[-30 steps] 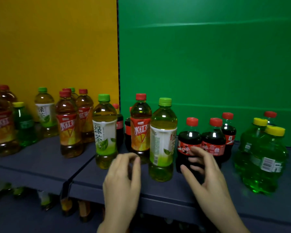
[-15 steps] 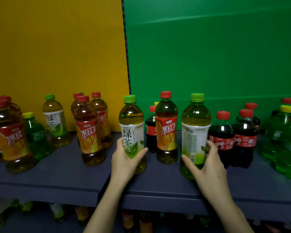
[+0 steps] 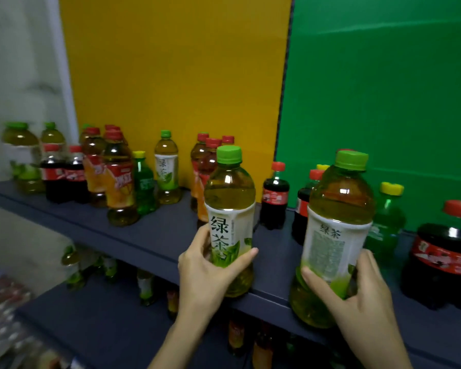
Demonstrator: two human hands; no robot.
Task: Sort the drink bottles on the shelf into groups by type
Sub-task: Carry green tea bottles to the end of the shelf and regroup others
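Note:
My left hand [image 3: 201, 272] grips a green tea bottle [image 3: 230, 206] with a green cap and white label, held at the shelf's front edge. My right hand [image 3: 357, 296] grips a second green tea bottle [image 3: 338, 222], lifted off the front of the dark blue shelf [image 3: 155, 235]. Mixed bottles stand on the shelf: red-capped iced tea bottles [image 3: 117, 187], cola bottles [image 3: 275, 198], green soda bottles with yellow caps [image 3: 387, 222], and another green tea bottle [image 3: 166, 169] at the back.
A large cola bottle [image 3: 445, 259] stands at the right edge. More green tea bottles [image 3: 22, 158] and cola stand at the far left. A lower shelf [image 3: 96, 318] holds further bottles. Yellow and green panels form the back wall.
Both hands closed on the two green tea bottles and lifted them toward me off the shelf. The view has swung left, showing more of the shelf's left end.

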